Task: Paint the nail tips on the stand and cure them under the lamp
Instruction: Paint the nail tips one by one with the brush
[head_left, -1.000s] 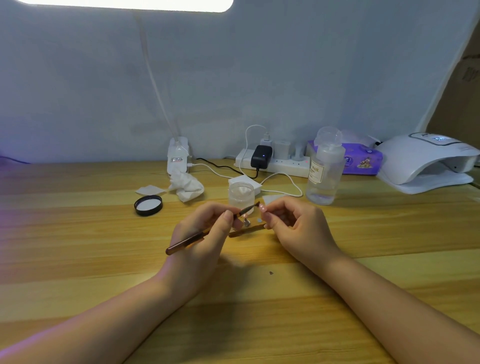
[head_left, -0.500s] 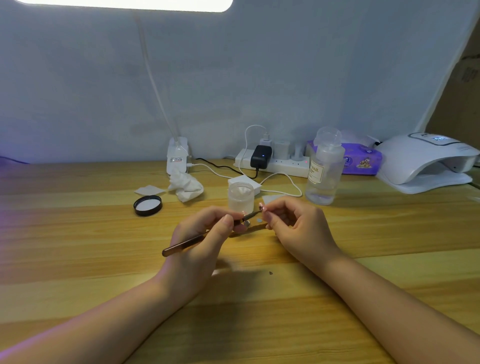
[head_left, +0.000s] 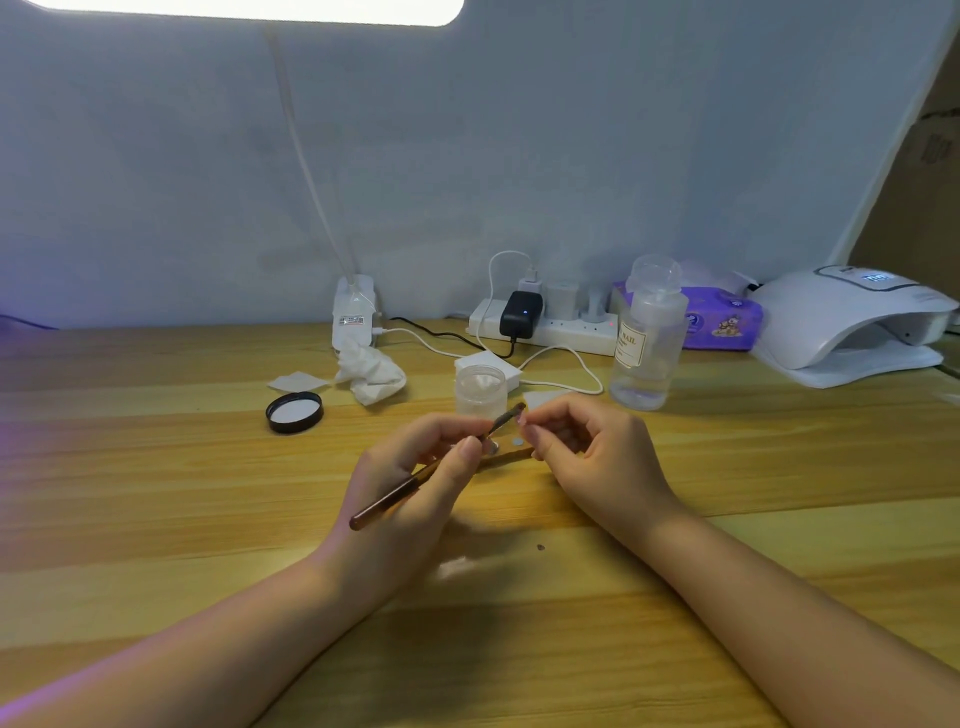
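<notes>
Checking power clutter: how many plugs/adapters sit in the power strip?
4 on the power strip: white charger at left, black adapter, white plug, grey plug. The bottle may hide more.

brush (head_left: 441, 462) tip lifted w/ left hand (head_left: 415, 478), from low by the stand (head_left: 511, 454) up to the nail tip (head_left: 522, 420) pinched in right hand (head_left: 587, 447). handle end dropped slightly nearer. right hand barely shifted.
</notes>
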